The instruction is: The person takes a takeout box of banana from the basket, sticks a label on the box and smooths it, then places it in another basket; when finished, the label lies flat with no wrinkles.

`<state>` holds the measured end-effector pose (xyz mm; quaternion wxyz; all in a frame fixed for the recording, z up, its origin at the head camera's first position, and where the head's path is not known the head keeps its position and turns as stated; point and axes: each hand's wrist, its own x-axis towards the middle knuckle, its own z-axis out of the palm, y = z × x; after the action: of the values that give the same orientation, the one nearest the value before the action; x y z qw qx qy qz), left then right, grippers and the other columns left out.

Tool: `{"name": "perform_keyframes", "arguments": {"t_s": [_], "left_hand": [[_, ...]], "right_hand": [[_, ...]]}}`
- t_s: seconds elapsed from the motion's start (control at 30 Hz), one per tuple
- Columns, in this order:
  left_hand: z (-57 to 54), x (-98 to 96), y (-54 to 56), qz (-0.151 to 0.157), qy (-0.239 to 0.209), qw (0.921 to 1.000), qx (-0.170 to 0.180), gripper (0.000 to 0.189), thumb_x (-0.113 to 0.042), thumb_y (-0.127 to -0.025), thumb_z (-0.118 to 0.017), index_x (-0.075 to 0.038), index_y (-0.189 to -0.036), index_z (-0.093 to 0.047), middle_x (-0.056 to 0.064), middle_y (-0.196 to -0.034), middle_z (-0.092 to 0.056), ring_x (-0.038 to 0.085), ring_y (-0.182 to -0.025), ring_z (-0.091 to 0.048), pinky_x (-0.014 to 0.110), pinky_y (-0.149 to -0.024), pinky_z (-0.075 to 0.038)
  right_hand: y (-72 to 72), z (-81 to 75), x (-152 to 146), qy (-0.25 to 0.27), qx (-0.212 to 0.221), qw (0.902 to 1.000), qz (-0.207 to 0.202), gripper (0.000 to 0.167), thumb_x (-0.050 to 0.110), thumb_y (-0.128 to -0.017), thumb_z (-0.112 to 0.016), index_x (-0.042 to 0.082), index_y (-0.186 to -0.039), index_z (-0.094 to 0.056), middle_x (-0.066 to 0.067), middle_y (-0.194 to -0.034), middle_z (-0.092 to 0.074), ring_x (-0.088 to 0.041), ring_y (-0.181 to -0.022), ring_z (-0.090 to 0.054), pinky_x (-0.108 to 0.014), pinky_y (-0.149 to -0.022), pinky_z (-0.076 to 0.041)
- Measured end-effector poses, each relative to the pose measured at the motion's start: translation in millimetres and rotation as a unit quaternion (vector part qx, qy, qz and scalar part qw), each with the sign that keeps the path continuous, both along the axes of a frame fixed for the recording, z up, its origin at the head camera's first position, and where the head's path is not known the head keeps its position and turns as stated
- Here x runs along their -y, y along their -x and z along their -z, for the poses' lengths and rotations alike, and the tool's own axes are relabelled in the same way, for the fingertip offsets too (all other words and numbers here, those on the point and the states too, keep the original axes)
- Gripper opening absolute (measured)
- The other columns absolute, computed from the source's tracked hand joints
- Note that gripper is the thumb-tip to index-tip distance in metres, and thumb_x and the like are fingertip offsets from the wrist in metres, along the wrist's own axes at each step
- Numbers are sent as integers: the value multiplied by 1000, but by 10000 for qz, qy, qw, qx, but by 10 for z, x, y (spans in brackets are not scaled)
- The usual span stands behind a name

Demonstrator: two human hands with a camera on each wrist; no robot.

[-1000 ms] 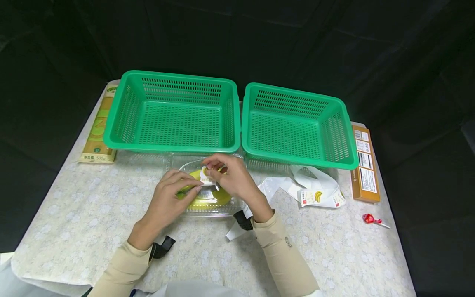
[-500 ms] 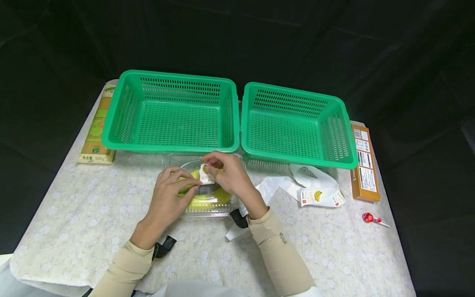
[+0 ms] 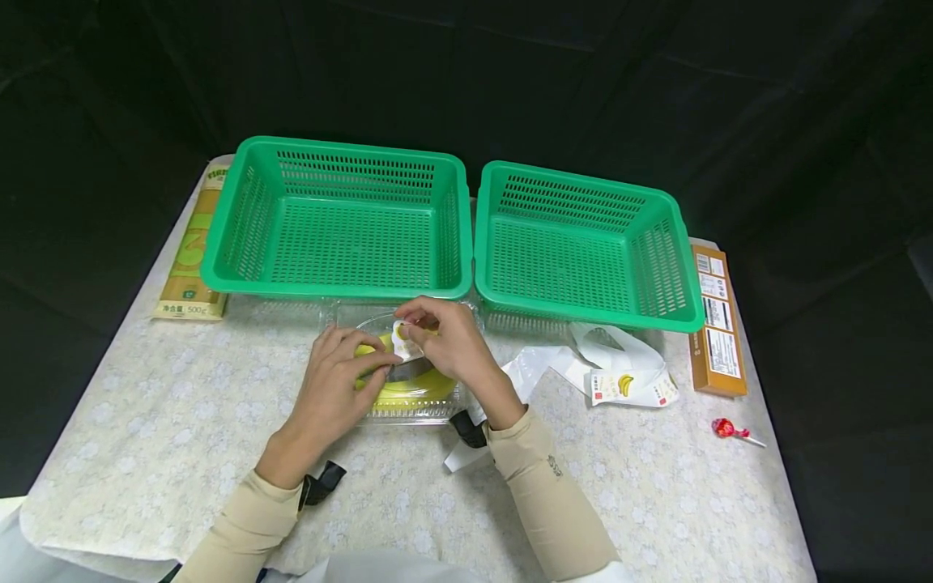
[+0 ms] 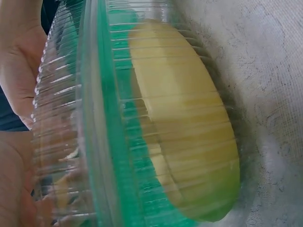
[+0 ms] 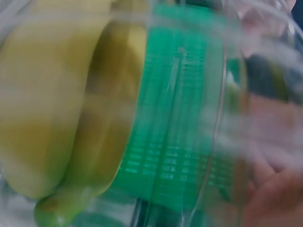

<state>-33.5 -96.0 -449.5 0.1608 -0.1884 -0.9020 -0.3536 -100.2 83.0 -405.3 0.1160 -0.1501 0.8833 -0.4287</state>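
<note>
Tilted further, the label pinched by my left grip and right grip over the box seems unstuck.

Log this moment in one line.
left hand: holds label edge | right hand: pinches label | bananas: inside clear box | lollipop: on table

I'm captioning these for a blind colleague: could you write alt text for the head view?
A right hand pinches a small white label over a clear plastic container of bananas, while the left hand touches the label's edge. Two green baskets stand behind; a label strip, orange box and red lollipop lie to the right, a yellow package to the left.
</note>
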Motion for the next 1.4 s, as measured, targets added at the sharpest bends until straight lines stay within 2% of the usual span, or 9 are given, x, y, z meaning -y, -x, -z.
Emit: {"name": "perform_keyframes", "arguments": {"t_s": [0.17,0.3,0.63,0.93,1.2,1.4], "left_hand": [[-15,6,-11,64,201,9993,299,20,-7,-90,-68,-18,-99,-81,8,-114,-71,33,-119,-57,69,-119,-18],[-30,8,-10,75,275,9988,405,22,-8,-91,-66,-20,-101,-81,8,-118,-70,33,-123,-56,69,-121,-14],[-29,19,0,91,279,9987,421,27,-6,-89,-63,-20,-102,-82,7,-118,-71,31,-121,-58,71,-120,-14],[-35,31,-1,170,306,9981,500,27,-6,-90,-64,-21,-103,-82,7,-118,-70,32,-121,-57,74,-117,-13],[-30,35,8,160,271,9982,516,26,-6,-91,-63,-21,-102,-82,7,-117,-70,32,-121,-57,75,-117,-13],[-25,31,7,163,235,9982,522,26,-5,-91,-63,-21,-102,-82,7,-117,-70,32,-120,-57,75,-117,-13]], "right_hand": [[4,16,-5,-13,70,10000,66,19,13,-94,-70,9,-112,-74,-7,-95,-75,-22,-89,-71,-29,-76,-55],[10,20,-8,-24,102,9999,87,19,13,-94,-70,8,-113,-74,-7,-96,-75,-22,-89,-70,-27,-74,-54],[12,23,-10,-42,112,9999,108,18,12,-94,-69,9,-112,-74,-7,-96,-75,-22,-90,-70,-33,-80,-56],[13,36,-1,-98,115,9998,115,18,10,-94,-69,9,-111,-74,-7,-96,-76,-22,-88,-71,-30,-76,-57],[24,69,18,-285,-229,9990,249,16,4,-94,-67,9,-106,-75,-8,-95,-76,-22,-84,-70,-32,-78,-57],[23,70,32,-316,-281,9987,298,14,3,-93,-68,8,-104,-75,-9,-94,-76,-23,-84,-71,-33,-78,-58]]}}
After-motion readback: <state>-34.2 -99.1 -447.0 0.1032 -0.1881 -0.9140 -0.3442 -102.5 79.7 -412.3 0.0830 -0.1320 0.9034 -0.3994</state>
